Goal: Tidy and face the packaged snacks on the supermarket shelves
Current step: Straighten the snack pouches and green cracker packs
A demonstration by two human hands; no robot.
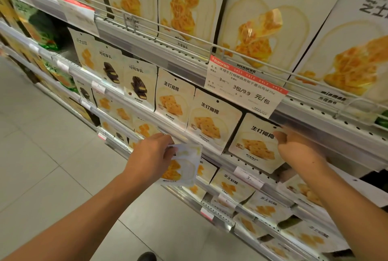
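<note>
The left hand (pixel 152 153) pinches a loose cheese-biscuit pouch (pixel 182 164) off the shelf, which could slip. The blurred right hand (pixel 298 147) grips the coconut-biscuit pouch (pixel 257 143) on the middle shelf and may topple it.

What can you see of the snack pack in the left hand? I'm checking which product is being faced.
The snack pack is a flat, glossy, cream-white pouch with a rounded pale panel and a picture of orange-yellow biscuit pieces; small dark print runs along its lower edge, too blurred to read. The left hand grips its upper left part, fingers curled over the edge. It is tilted, held in front of the shelf rail, below the row of coconut-biscuit packs.
</note>
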